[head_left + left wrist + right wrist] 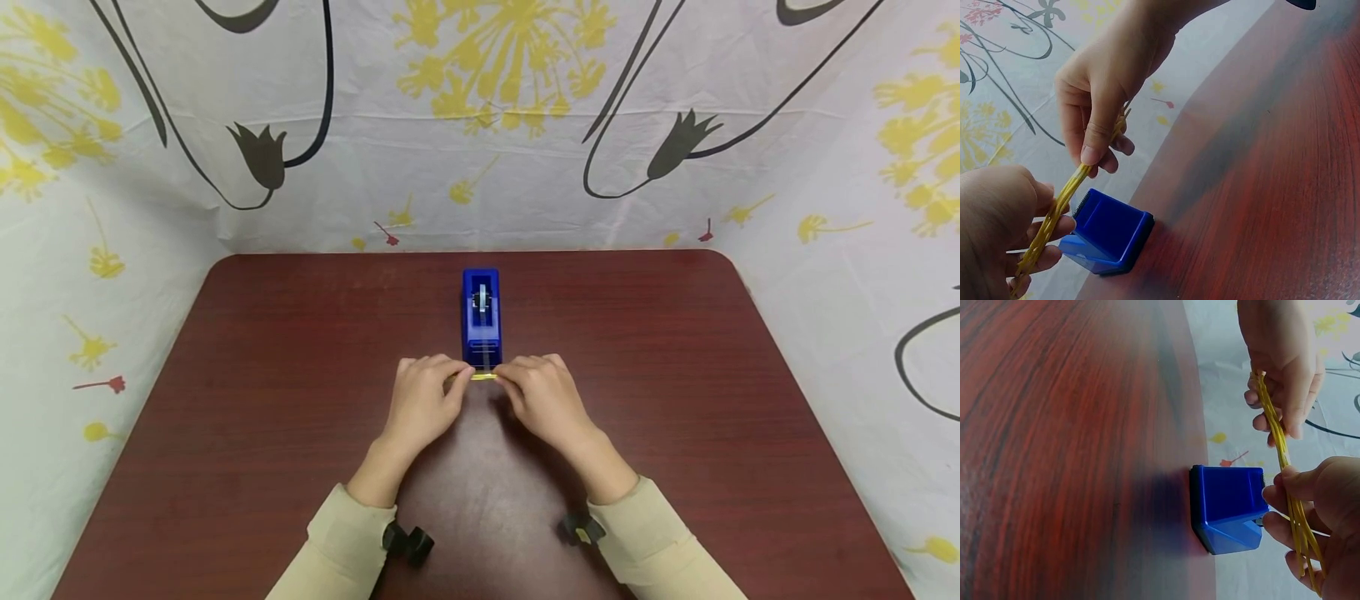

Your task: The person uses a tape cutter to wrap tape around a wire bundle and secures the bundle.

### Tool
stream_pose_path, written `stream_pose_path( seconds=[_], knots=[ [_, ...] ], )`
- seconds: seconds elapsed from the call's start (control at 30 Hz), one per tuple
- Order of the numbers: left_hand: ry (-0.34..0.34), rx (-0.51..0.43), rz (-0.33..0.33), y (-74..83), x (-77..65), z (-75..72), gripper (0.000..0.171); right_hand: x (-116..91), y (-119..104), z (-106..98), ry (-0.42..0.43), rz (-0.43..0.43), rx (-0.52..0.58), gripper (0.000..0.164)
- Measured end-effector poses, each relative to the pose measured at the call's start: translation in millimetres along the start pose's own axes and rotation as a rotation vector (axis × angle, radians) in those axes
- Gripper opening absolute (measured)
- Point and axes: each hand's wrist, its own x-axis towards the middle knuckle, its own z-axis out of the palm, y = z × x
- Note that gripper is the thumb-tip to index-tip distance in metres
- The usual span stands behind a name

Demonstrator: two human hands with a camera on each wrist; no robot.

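A blue tape dispenser (pixel 482 312) stands upright at the far middle of the table, a roll of clear tape (pixel 483 298) inside it. Just in front of its near end, my two hands stretch a bundle of thin yellow strands (pixel 1275 415) sideways between them. My left hand (pixel 425 396) pinches one end between thumb and fingertips. With its thumb and fingers, my right hand (pixel 546 398) holds the other end. Loose strand ends lie along the fingers in the right wrist view. A clear strip of tape (pixel 486 352) runs from the roll towards the bundle; its contact with the strands is unclear.
Dark red-brown wood makes up the table (pixel 262 400), which has rounded far corners. A white cloth (pixel 525 192) with yellow and grey flower prints hangs behind and at both sides. Black straps (pixel 407 543) sit at the wrists over beige sleeves (pixel 330 542).
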Motion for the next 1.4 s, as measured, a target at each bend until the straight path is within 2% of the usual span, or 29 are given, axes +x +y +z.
stream_pose_path(
  seconds=[0.2,0.47,0.8,0.93,1.1,1.23,1.4],
  knots=[
    [-0.024,0.050,-0.038,0.6,0.0,0.4,0.029,-0.7,-1.2,0.1,0.017,-0.004,0.007,0.005],
    [-0.040,0.049,-0.119,0.1,-0.2,3.0,0.032,-0.8,-1.2,1.7,0.005,0.013,0.025,0.008],
    [-0.013,0.038,-0.111,-0.5,-0.3,4.6,0.027,0.5,-1.3,1.8,-0.019,0.089,0.109,0.011],
    [-0.015,0.041,-0.111,-1.2,0.1,5.0,0.027,2.5,-2.5,1.7,-0.034,0.142,0.117,0.013],
    [-0.009,0.045,-0.110,-2.0,-0.1,5.9,0.026,5.9,-3.9,0.2,-0.100,0.192,0.090,0.017],
    [0.003,0.047,-0.105,-2.2,-0.6,6.2,0.025,7.3,-5.4,-1.6,-0.147,0.208,0.073,0.027],
    [0.006,0.048,-0.099,-2.4,-0.5,6.5,0.025,7.5,-5.7,-1.2,-0.145,0.226,0.063,0.038]
  ],
)
